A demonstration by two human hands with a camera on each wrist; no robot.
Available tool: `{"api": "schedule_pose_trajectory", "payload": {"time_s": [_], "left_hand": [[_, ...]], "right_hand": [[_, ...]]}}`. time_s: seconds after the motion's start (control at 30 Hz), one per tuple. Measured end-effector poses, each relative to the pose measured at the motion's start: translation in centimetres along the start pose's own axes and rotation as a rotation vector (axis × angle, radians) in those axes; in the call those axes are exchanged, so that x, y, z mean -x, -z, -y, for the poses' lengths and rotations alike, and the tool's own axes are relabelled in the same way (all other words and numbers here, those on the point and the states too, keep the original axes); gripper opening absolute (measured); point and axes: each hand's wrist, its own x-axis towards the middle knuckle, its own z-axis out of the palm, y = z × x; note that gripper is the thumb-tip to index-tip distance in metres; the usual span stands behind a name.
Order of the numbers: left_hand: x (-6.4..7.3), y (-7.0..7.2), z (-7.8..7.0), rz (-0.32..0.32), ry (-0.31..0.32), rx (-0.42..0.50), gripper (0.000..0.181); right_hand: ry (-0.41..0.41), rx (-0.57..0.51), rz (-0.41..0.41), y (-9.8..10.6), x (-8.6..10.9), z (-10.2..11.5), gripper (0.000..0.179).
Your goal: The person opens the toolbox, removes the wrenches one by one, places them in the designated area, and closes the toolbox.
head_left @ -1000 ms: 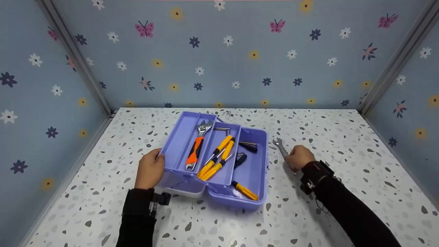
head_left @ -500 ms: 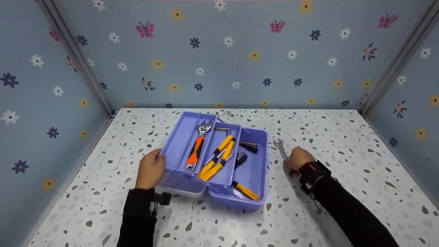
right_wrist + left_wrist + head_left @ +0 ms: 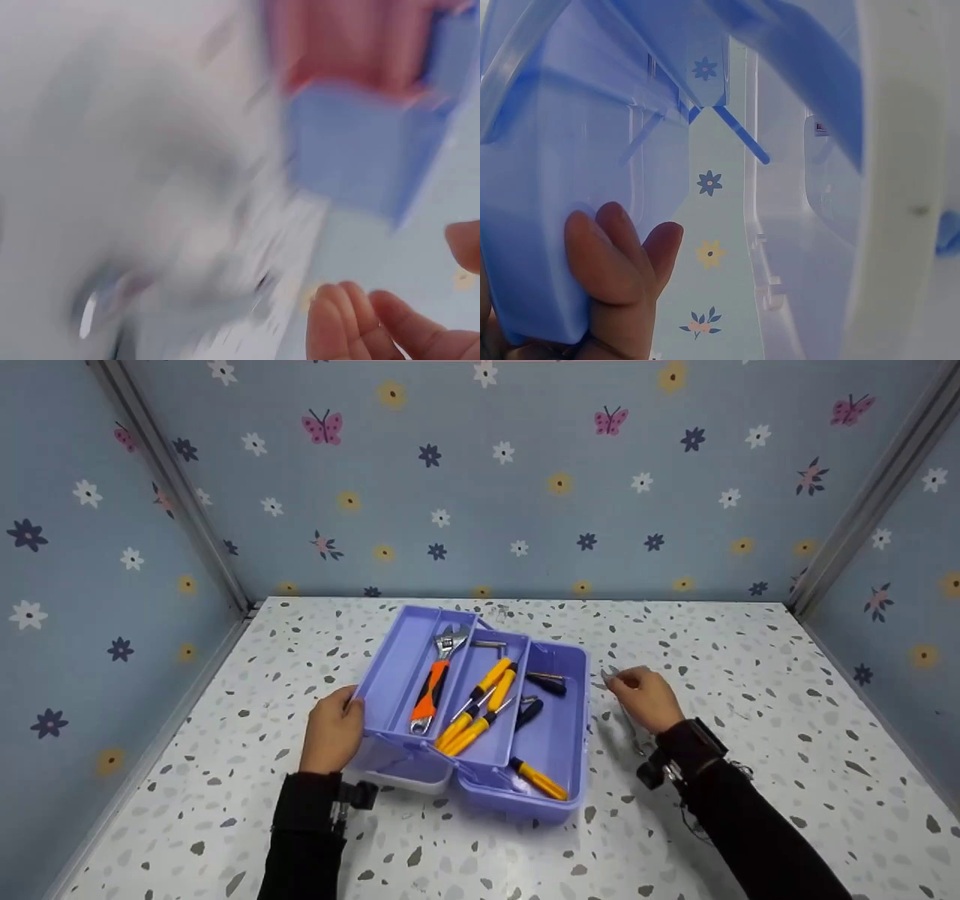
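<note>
My left hand grips the outer edge of the upper tray of a purple cantilever toolbox; in the left wrist view, the fingers curl round that tray's edge. My right hand is to the right of the box, above a silver open-end wrench that lies on the table, partly hidden by the hand. In the right wrist view, thumb and fingers stand apart with nothing between them. That view is blurred.
An adjustable wrench with orange-black handle lies in the upper tray. Several yellow-handled screwdrivers and a hex key fill the second tray. Below are black-handled tools and a yellow-handled one. Patterned walls surround the speckled table.
My right hand has let go of the open-end wrench and risen off it, its fingers now nearer the wrench's far end. The left hand keeps its grip on the tray.
</note>
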Motion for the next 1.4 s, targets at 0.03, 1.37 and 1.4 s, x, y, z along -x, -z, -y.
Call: {"api": "schedule_pose_trajectory", "payload": {"time_s": [0.03, 1.37, 1.4], "left_hand": [[0.0, 0.0, 0.0, -0.002, -0.003, -0.003, 0.038], [1.3, 0.6, -4.1, 0.019, -0.118, -0.031, 0.067], [1.3, 0.6, -4.7, 0.023, -0.141, -0.046, 0.071]], "right_hand": [[0.005, -0.047, -0.003, -0.3, 0.3, 0.3, 0.047], [0.004, -0.307, -0.003, -5.4, 3.6, 1.7, 0.036], [0.002, -0.311, -0.001, -5.4, 3.6, 1.6, 0.037]]}}
